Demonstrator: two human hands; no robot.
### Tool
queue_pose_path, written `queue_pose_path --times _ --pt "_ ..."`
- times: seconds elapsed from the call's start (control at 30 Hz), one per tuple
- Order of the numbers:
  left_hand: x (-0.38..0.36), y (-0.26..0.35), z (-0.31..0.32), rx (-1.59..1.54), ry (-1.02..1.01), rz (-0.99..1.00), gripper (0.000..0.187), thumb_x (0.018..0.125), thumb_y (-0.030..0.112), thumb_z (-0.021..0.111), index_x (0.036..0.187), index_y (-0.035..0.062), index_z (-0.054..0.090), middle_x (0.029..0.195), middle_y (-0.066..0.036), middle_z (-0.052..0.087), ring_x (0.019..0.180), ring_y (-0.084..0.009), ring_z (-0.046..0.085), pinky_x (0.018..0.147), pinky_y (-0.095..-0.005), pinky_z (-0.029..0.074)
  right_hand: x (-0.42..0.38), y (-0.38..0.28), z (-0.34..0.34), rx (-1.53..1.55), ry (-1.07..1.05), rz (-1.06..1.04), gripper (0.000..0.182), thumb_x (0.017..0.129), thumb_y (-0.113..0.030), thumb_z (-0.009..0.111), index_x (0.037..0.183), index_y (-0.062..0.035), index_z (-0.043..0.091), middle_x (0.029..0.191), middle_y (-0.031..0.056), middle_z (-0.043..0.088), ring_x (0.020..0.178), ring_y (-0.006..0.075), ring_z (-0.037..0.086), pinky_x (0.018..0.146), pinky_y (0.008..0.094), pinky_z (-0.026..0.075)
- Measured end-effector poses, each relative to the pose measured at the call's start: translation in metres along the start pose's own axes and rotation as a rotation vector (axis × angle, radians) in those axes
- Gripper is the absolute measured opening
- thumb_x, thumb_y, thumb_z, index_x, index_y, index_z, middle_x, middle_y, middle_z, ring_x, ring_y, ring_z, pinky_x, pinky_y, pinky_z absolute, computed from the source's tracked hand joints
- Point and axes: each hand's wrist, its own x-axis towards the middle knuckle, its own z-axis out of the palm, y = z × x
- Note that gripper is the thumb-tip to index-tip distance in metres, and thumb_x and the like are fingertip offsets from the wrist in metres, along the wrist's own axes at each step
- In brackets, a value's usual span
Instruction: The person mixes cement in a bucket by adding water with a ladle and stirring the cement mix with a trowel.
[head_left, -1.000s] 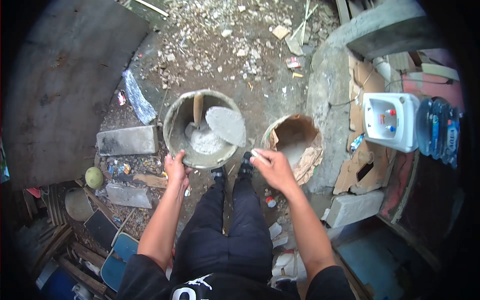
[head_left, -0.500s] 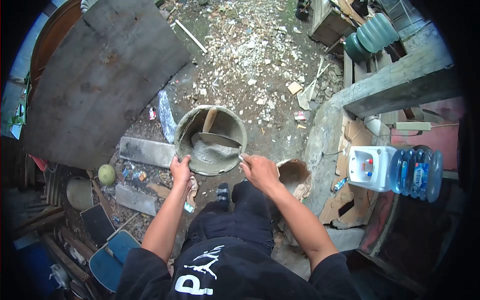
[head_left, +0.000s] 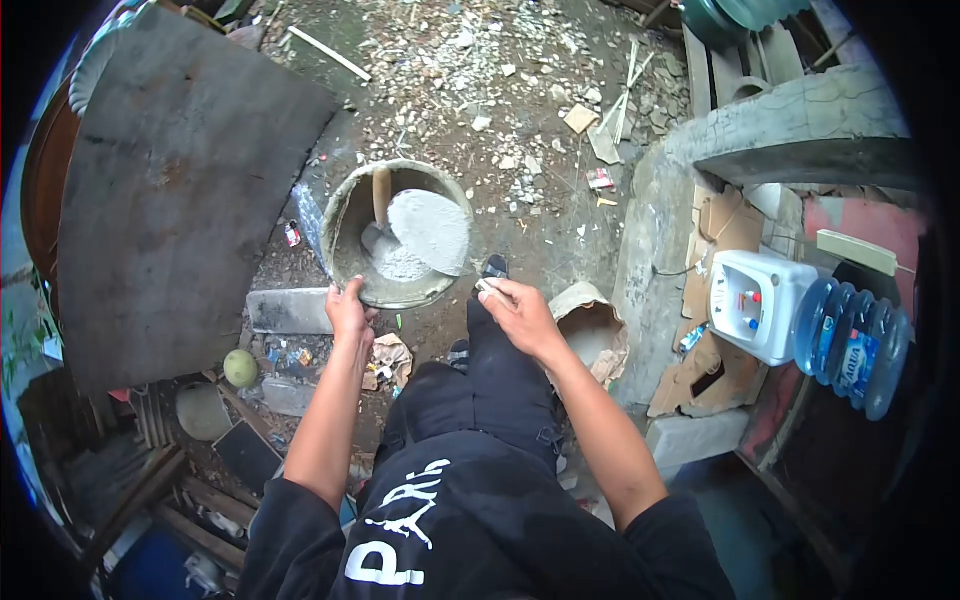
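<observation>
A round, cement-crusted bucket [head_left: 343, 205] hangs in front of my legs, tilted so its inside shows. At its rim near me, my left hand [head_left: 348, 312] is closed on the edge. Inside lies a trowel with a wooden handle [head_left: 382, 193]; the broad pale surface [head_left: 432, 230] beside it looks like its powder-coated blade. Grey-white powder [head_left: 398, 264] rests below. My right hand [head_left: 522, 318] is right of the bucket with fingers pinched, a small gap from the rim. A small pale bit shows at its fingertips, too small to name.
A second container [head_left: 590, 325] with a torn paper bag stands by my right leg. A large dark board [head_left: 190, 190] leans at left, near a concrete block [head_left: 290, 311]. At right are a white water dispenser [head_left: 765, 340] and a low concrete wall [head_left: 800, 150]. Rubble [head_left: 470, 80] covers the ground ahead.
The bucket has moved up and left in view, and the trowel's broad pale face now shows. My right hand has come away from the rim. One foot has stepped forward.
</observation>
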Motion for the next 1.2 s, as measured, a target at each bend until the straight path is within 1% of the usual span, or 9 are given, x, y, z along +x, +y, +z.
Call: queue_pose_path --times 0.03,0.17,0.37,0.47,0.5,0.53,0.6,0.87,1.2 --pt "0.003 0.006 0.012 0.003 0.010 -0.028 0.029 0.094 0.016 0.069 0.121 0.0102 0.057 0.098 -0.004 0.071 0.070 -0.0142 0.070 0.040 -0.0239 0.047 0.000 -0.001 -0.010 0.091 0.027 0.018 0.035 0.100 -0.018 0.070 0.124 0.0066 0.068 0.095 0.0025 0.074 0.083 0.0079 0.063 0.072 0.0275 0.052" --pt "0.022 0.029 0.054 -0.025 0.008 -0.057 0.032 0.094 0.018 0.070 0.121 0.0097 0.056 0.101 -0.005 0.070 0.070 -0.0147 0.070 0.041 -0.0252 0.048 0.006 -0.027 -0.056 0.238 0.090 0.123 0.038 0.103 -0.019 0.068 0.131 0.0050 0.065 0.083 -0.0035 0.060 0.071 0.0031 0.051 0.062 0.0212 0.043" --pt "0.057 0.101 0.115 -0.128 0.042 -0.058 0.039 0.094 0.020 0.071 0.127 0.0091 0.052 0.105 -0.007 0.068 0.072 -0.0181 0.069 0.042 -0.0275 0.048 0.052 -0.068 -0.118 0.346 0.146 0.207 0.038 0.104 -0.020 0.065 0.136 0.0014 0.062 0.077 -0.0020 0.058 0.056 0.0026 0.046 0.047 0.0216 0.035" --pt "0.092 0.129 0.132 -0.138 0.026 -0.053 0.035 0.093 0.016 0.071 0.124 0.0113 0.055 0.115 -0.008 0.067 0.082 -0.0244 0.073 0.050 -0.0340 0.057 0.095 -0.109 -0.135 0.384 0.181 0.236 0.037 0.105 -0.021 0.064 0.135 -0.0010 0.062 0.075 -0.0003 0.057 0.046 0.0032 0.041 0.040 0.0218 0.032" --pt "0.106 0.143 0.142 -0.103 0.008 -0.033 0.036 0.093 0.016 0.070 0.124 0.0107 0.055 0.115 -0.009 0.067 0.083 -0.0253 0.074 0.050 -0.0355 0.058 0.116 -0.120 -0.140 0.387 0.186 0.220 0.036 0.105 -0.021 0.063 0.134 -0.0011 0.063 0.075 -0.0002 0.057 0.046 0.0031 0.041 0.039 0.0215 0.031" --pt "0.120 0.153 0.157 -0.151 0.062 -0.014 0.032 0.095 0.015 0.066 0.123 0.0081 0.054 0.102 -0.010 0.067 0.066 -0.0197 0.068 0.039 -0.0271 0.047 0.138 -0.129 -0.143 0.392 0.189 0.209 0.035 0.105 -0.021 0.063 0.133 -0.0011 0.063 0.074 -0.0002 0.056 0.046 0.0031 0.041 0.038 0.0212 0.031" --pt "0.137 0.184 0.188 -0.231 0.152 -0.035 0.028 0.095 0.013 0.064 0.121 0.0078 0.055 0.101 -0.009 0.068 0.063 -0.0194 0.068 0.038 -0.0277 0.049 0.183 -0.148 -0.149 0.412 0.180 0.183 0.033 0.105 -0.021 0.062 0.131 -0.0013 0.064 0.074 0.0000 0.057 0.044 0.0029 0.041 0.037 0.0207 0.031" --pt "0.271 0.258 0.266 -0.260 0.276 -0.048 0.029 0.093 0.008 0.062 0.122 0.0045 0.056 0.105 -0.012 0.069 0.065 -0.0211 0.069 0.037 -0.0292 0.051 0.381 -0.248 -0.197 0.339 0.179 0.251 0.031 0.105 -0.022 0.061 0.129 -0.0022 0.064 0.072 0.0015 0.058 0.043 0.0050 0.042 0.037 0.0212 0.032" --pt "0.386 0.444 0.421 -0.111 0.262 -0.020 0.035 0.094 0.009 0.062 0.127 0.0034 0.056 0.102 -0.010 0.070 0.065 -0.0174 0.068 0.038 -0.0264 0.049 0.620 -0.434 -0.216 0.237 0.006 0.223 0.030 0.105 -0.020 0.062 0.129 -0.0030 0.066 0.074 -0.0004 0.058 0.043 0.0042 0.043 0.037 0.0212 0.032"
